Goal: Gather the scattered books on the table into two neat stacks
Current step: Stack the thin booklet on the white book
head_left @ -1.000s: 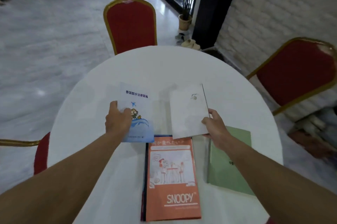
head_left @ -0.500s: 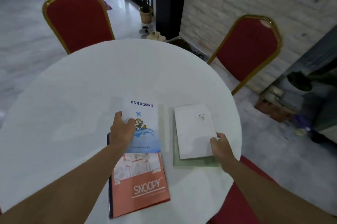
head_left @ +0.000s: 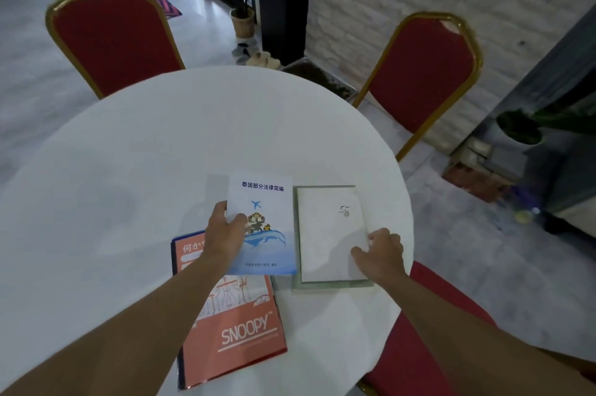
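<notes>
Round white table (head_left: 154,150), 2 book piles near its near-right edge. Left hand (head_left: 224,232) reaches in from the lower left, forearm stretched out, palm down, thumb on top of the blue-and-white booklet (head_left: 266,247) and fingers wrapped under its left edge: gripping it. Booklet lies over the far end of the orange SNOOPY book (head_left: 238,331); cannot tell if it rests on it or is held just above. A dark blue book (head_left: 179,373) shows as a thin edge under the SNOOPY book's left side. Right hand (head_left: 382,255) comes in from the lower right, wrist bent, fingers curled at the near-right corner of the white book (head_left: 325,234), thumb on its cover; touching it, but a firm grasp cannot be told. White book lies flat and squared on the green book (head_left: 329,285), which shows only as a thin border at the near and far edges. The 2 piles sit just beside each other. 2 red chairs (head_left: 113,37) stand at the table's far edge, a 3rd at the near-right edge.
</notes>
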Tool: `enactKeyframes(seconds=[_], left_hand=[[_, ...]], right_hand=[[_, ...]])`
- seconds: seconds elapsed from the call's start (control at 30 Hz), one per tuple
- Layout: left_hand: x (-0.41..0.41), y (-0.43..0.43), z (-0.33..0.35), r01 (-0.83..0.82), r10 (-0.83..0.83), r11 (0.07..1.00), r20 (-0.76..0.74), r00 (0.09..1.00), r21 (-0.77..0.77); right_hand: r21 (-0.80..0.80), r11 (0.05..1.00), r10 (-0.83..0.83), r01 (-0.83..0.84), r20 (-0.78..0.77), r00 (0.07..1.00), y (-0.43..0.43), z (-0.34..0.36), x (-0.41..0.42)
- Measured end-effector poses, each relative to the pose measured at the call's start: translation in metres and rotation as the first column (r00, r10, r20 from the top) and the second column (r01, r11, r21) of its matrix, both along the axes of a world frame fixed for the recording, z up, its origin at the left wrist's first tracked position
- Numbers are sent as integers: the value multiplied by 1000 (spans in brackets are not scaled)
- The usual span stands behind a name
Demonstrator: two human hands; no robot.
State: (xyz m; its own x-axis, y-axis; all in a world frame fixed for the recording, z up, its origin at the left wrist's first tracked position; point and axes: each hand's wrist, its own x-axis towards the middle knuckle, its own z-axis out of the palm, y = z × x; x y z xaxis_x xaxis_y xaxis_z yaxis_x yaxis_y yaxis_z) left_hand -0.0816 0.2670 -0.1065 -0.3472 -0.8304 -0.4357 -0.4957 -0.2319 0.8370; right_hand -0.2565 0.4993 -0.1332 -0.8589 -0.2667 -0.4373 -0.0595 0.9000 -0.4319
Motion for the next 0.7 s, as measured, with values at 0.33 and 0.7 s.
enactKeyframes(seconds=[0.33,0.7], left_hand=[[-63,42,-6,181,-155,958,-131,979,224],[-89,76,-37,689,-591,720,445,673,-85]], right_hand=[[-451,827,24,336,625,780,-28,25,-16],[-385,912,-9,144,333,943,11,6,-43]])
